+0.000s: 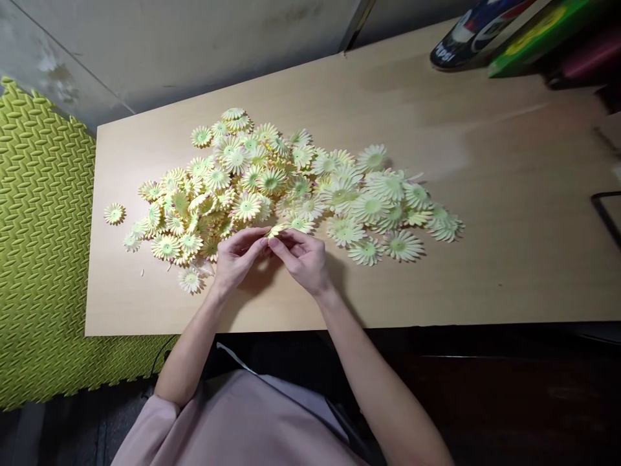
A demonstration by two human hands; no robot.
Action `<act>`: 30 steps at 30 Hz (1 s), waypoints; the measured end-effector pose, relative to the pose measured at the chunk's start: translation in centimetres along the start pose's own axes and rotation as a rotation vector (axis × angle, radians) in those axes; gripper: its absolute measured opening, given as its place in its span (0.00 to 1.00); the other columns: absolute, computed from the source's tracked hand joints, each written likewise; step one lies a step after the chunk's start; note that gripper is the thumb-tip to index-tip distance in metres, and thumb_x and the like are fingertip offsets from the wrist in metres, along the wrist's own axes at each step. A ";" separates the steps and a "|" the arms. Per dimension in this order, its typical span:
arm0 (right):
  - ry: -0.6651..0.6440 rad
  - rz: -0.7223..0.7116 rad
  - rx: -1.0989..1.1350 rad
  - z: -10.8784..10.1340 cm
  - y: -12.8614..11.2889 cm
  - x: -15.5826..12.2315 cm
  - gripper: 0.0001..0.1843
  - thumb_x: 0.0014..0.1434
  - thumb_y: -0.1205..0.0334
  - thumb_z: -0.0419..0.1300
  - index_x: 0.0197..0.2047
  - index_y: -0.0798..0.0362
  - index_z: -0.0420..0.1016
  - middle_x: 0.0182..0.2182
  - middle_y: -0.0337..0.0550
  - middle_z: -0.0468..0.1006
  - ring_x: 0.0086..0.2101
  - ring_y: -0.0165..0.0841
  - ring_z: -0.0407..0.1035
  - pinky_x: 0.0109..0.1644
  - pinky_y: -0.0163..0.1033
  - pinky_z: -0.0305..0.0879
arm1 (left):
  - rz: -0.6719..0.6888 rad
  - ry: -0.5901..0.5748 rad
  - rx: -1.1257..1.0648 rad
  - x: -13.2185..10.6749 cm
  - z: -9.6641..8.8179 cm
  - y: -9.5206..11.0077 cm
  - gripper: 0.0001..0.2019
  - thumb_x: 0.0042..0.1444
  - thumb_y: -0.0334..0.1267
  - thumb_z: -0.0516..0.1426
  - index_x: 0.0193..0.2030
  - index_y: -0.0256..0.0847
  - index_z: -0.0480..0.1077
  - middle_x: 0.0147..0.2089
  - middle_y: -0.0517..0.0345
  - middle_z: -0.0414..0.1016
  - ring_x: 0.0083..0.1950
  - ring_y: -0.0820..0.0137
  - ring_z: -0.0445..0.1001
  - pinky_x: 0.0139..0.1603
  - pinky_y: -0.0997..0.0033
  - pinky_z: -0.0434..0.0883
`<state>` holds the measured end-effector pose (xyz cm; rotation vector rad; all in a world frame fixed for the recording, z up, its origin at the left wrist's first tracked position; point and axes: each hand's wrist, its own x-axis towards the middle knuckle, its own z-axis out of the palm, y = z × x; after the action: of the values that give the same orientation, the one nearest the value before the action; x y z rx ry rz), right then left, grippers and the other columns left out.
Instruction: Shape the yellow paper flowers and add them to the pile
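Note:
Between the fingertips of both hands is a small pale yellow artificial flower head (276, 230), held just above the table. My left hand (237, 255) is closed, thumb and forefinger pinching the flower's left side. From the other side my right hand (303, 257) pinches it the same way. Part of the flower is hidden by the fingers. Just beyond the hands lies a wide heap of similar flower heads (245, 206), yellowish on the left with some purple petal tips. The heap's right part holds paler, larger flower heads (371, 206).
The wooden table (504, 259) meets a grey wall (204, 45). Yellow-green foam matting (43, 246) stands at the left edge. A Pepsi bottle (453, 48) and a green package (538, 35) are at the back right. One flower head (114, 213) lies apart at far left.

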<state>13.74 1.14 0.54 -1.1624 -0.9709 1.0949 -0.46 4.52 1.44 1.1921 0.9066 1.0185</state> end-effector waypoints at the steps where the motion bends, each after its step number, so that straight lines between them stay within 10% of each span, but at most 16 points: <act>1: 0.002 0.001 0.010 -0.1 0.1 0.0 0.14 0.55 0.48 0.70 0.35 0.50 0.79 0.31 0.41 0.82 0.31 0.34 0.78 0.38 0.39 0.80 | -0.001 -0.001 0.011 0.0 0.0 -0.1 0.15 0.54 0.45 0.68 0.45 0.41 0.81 0.48 0.50 0.84 0.48 0.65 0.82 0.53 0.66 0.78; 30: 0.022 0.059 0.091 -1.0 0.6 0.0 0.13 0.52 0.52 0.73 0.38 0.50 0.83 0.33 0.41 0.84 0.30 0.31 0.78 0.37 0.36 0.79 | 0.020 -0.013 0.060 0.1 0.0 -0.5 0.16 0.55 0.43 0.67 0.48 0.40 0.82 0.50 0.49 0.84 0.50 0.60 0.83 0.55 0.64 0.79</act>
<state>14.59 1.01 -0.18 -1.1327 -0.8662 1.1588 -0.41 4.57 0.95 1.2590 0.9213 1.0047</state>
